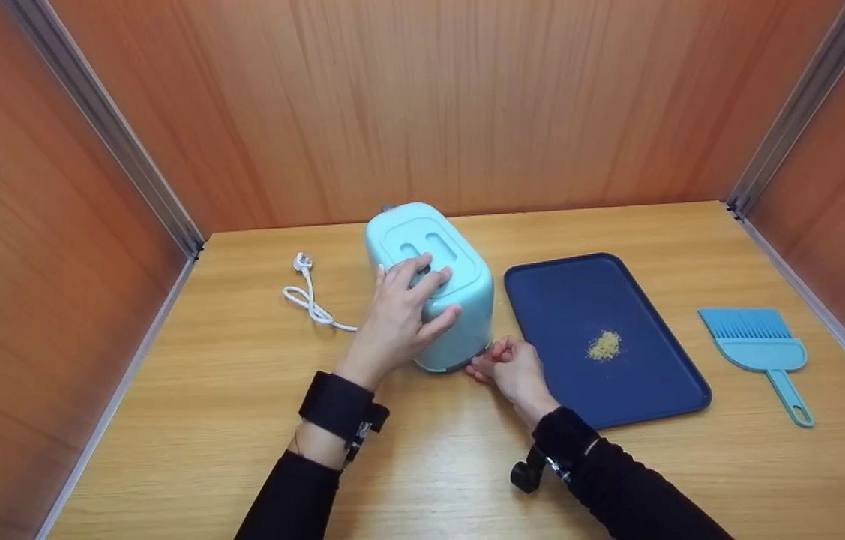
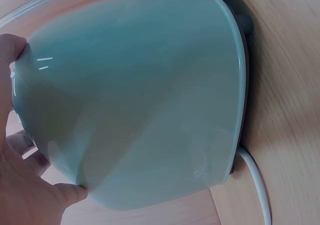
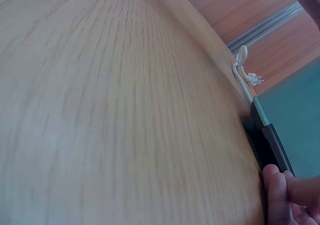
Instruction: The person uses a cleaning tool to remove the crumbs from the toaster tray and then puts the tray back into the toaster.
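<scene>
A pale blue toaster (image 1: 459,315) with two closed-over slots on top stands upright on the table. My left hand (image 1: 400,304) holds its top near the front end, the fingers spread over the slots and the thumb against the end wall. The toaster's smooth side (image 2: 140,100) fills the left wrist view. Low at the front corner, my right hand (image 1: 516,371) pinches at a dark strip (image 3: 277,145) along the toaster's base. In the right wrist view its curled fingers (image 3: 278,197) cover part of that strip.
To the right of the toaster lies a dark blue tray (image 1: 564,300) with a small heap of yellowish crumbs (image 1: 605,346). Farther right is a blue brush (image 1: 759,352). On the left, a white cord with a plug (image 1: 303,262) trails from the toaster. Wooden panels (image 1: 429,105) enclose the table.
</scene>
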Action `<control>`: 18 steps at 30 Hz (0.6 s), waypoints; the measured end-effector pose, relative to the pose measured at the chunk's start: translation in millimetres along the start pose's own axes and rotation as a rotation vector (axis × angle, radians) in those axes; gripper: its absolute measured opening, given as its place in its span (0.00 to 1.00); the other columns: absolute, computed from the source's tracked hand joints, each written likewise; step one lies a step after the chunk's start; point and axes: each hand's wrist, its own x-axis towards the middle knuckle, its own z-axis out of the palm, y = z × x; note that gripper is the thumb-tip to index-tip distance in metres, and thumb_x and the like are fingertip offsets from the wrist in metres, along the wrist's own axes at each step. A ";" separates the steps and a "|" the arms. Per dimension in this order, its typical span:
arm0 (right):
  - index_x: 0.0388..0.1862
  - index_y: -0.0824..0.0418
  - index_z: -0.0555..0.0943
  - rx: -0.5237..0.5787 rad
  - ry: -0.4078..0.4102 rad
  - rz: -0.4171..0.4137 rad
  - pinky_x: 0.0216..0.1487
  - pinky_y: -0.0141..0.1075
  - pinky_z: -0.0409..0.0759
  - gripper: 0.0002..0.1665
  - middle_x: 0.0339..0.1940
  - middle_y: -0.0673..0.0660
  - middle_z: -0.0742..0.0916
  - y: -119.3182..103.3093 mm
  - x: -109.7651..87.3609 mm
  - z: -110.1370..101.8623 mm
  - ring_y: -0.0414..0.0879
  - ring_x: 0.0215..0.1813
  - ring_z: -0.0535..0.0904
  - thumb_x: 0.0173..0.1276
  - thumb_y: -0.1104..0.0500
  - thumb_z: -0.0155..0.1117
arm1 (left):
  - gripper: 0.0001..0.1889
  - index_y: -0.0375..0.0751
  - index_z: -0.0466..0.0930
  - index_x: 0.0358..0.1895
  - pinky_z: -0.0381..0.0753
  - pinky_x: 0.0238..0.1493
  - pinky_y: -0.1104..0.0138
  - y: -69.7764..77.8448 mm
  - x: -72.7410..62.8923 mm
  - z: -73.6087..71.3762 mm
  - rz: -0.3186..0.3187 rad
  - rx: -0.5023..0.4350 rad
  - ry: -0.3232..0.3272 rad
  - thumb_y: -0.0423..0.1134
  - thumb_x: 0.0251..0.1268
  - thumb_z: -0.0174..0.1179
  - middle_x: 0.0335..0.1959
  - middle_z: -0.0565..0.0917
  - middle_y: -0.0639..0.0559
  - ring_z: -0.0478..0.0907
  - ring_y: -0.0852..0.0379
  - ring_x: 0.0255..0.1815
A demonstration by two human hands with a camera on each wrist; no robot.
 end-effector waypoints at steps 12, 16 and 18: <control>0.41 0.63 0.73 -0.211 -0.063 -0.028 0.36 0.34 0.90 0.13 0.34 0.61 0.88 -10.8 -6.6 -12.3 0.44 0.31 0.90 0.72 0.73 0.69 | 0.31 0.56 0.74 0.78 0.52 0.85 0.33 4.3 -1.3 1.1 -0.022 0.017 0.016 0.63 0.79 0.59 0.84 0.68 0.45 0.61 0.42 0.87; 0.44 0.63 0.76 -0.369 -0.074 -0.089 0.37 0.36 0.91 0.10 0.36 0.60 0.88 -17.3 -12.9 -21.9 0.46 0.33 0.90 0.75 0.66 0.70 | 0.32 0.56 0.73 0.79 0.53 0.86 0.35 4.4 -5.4 0.5 -0.052 0.019 0.005 0.63 0.79 0.58 0.85 0.66 0.46 0.57 0.44 0.89; 0.45 0.62 0.77 -0.458 -0.073 -0.138 0.38 0.36 0.90 0.09 0.38 0.59 0.88 -21.7 -16.0 -27.2 0.47 0.35 0.90 0.75 0.63 0.71 | 0.32 0.55 0.73 0.79 0.53 0.85 0.35 4.6 -6.6 -0.1 -0.056 0.026 0.013 0.64 0.79 0.58 0.86 0.66 0.46 0.56 0.44 0.89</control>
